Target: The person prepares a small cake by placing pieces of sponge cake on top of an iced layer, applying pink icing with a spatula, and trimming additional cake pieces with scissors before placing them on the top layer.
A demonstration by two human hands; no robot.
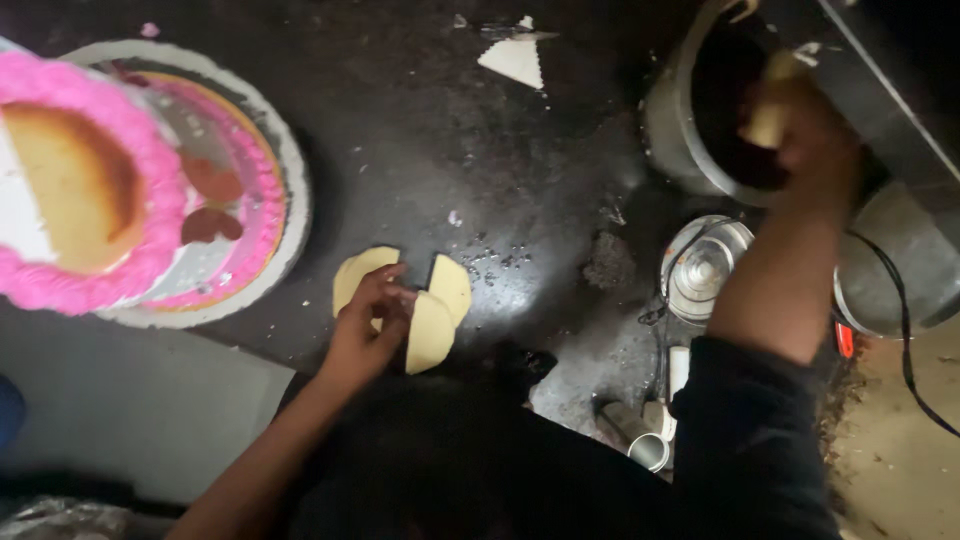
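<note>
Both hands are busy, as I see it from the head view. Left hand [368, 325] rests on the pale yellow cake pieces [432, 315] lying near the front edge of the dark counter [480, 170], its fingers curled loosely over one piece; I cannot tell whether it grips or only presses. Right hand [815, 140] is raised over the round metal pot [680, 130] at the counter's right end, closed around a pale cake scrap [770, 115]. At the left end I see the pink-frosted cake [75, 190] on a round board [290, 200], with a cut-away section showing sponge. A small steel container [705, 265] sits just below the pot, and a white triangular scrap [513, 60] lies near the back edge.
</note>
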